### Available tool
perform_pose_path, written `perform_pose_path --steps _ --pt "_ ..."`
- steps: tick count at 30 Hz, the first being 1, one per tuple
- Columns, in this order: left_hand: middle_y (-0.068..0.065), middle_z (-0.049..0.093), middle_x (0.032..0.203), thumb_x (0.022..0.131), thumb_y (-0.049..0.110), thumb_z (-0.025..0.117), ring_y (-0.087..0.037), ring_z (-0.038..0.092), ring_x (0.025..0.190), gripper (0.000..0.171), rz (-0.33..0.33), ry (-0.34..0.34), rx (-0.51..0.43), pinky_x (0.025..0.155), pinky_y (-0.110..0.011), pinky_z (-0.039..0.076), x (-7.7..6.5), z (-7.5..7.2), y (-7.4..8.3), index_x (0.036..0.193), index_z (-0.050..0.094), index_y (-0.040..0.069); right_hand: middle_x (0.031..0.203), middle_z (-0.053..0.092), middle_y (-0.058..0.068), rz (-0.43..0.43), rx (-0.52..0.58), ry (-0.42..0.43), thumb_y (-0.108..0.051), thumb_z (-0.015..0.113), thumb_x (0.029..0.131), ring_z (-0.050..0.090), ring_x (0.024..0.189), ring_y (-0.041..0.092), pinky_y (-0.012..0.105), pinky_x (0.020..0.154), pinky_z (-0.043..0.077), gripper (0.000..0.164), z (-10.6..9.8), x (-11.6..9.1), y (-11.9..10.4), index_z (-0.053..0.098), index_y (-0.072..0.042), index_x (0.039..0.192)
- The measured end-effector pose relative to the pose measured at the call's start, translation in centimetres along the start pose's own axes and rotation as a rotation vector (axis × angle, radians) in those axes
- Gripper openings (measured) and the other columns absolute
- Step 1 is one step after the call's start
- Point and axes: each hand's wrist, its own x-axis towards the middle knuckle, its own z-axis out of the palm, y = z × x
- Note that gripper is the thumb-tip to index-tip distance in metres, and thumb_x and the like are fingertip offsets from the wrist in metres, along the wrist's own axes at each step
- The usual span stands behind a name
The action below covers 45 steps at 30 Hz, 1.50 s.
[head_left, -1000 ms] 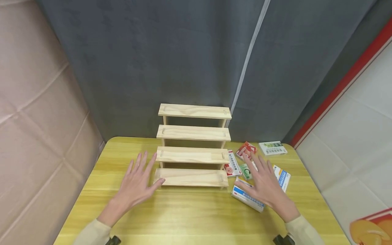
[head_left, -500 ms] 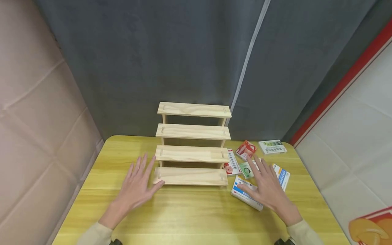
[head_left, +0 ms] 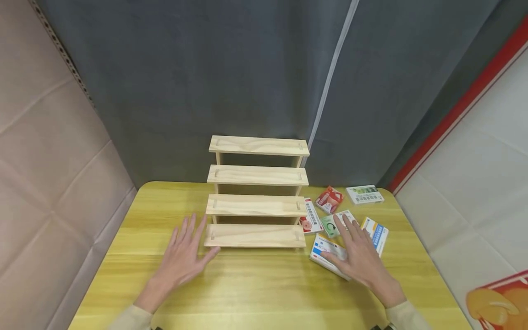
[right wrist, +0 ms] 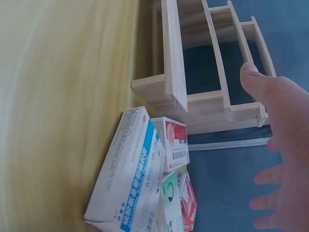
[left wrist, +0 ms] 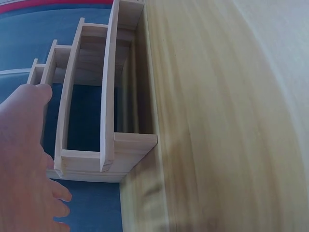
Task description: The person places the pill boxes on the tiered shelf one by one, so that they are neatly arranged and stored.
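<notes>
A stepped wooden rack with several tiers stands at the middle of the table's back. To its left my left hand is spread, fingers straight, holding nothing; in the left wrist view it hangs apart from the rack's end. My right hand, likewise spread and holding nothing, hovers above some medicine boxes. Under and beside it lie a blue-and-white box, a second blue-and-white box and a green-and-white box, partly hidden by the fingers. A white box with a red end lies against the rack's right side.
A red box and a white box with a green picture lie at the table's back right. Behind the yellow wooden table hangs a dark grey curtain. Pale panels flank both sides.
The head view has shifted slightly, so the rack and boxes sit a little higher and further left. Both hands stay spread; the right hand covers less of the green-and-white box.
</notes>
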Motion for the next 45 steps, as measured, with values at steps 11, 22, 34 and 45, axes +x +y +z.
perform_pose_path --steps 11,22,34,45 --pt "-0.025 0.009 0.167 0.097 0.068 0.047 -0.048 0.011 0.154 0.093 -0.031 -0.027 -0.036 0.124 -0.068 0.013 -0.2 1.1 0.0 0.164 0.011 0.014 0.15 0.043 0.035 -0.034 -0.004 0.076 -0.051 0.079 0.081 0.044 0.133 0.057 0.073 0.104 0.041 0.097 1.2 -1.0 0.8 0.04 -0.001 0.153" --pt "-0.025 0.014 0.167 0.098 0.065 0.046 -0.049 0.018 0.152 0.092 -0.053 -0.006 -0.062 0.124 -0.065 0.018 -0.4 2.3 -0.1 0.164 0.01 0.012 0.148 0.044 0.035 -0.041 0.03 0.098 -0.048 0.082 0.079 0.048 0.13 0.054 0.071 0.102 0.044 0.1 2.2 -2.0 1.2 0.036 -0.002 0.156" --pt "-0.023 0.019 0.167 0.099 0.063 0.047 -0.048 0.022 0.152 0.091 -0.067 0.026 -0.121 0.123 -0.064 0.021 -0.1 4.0 -0.4 0.162 0.016 0.004 0.148 0.043 0.038 0.021 0.047 0.072 -0.046 0.087 0.075 0.049 0.129 0.056 0.07 0.104 0.044 0.104 3.5 -3.1 1.9 0.038 0.002 0.153" --pt "-0.022 0.018 0.167 0.102 0.06 0.044 -0.048 0.02 0.152 0.089 -0.093 0.014 -0.194 0.125 -0.062 0.019 0.2 4.6 -0.2 0.161 0.014 0.0 0.151 0.039 0.038 0.125 0.077 -0.046 -0.042 0.088 0.075 0.044 0.133 0.057 0.072 0.107 0.039 0.107 4.0 -3.9 2.0 0.032 -0.001 0.157"
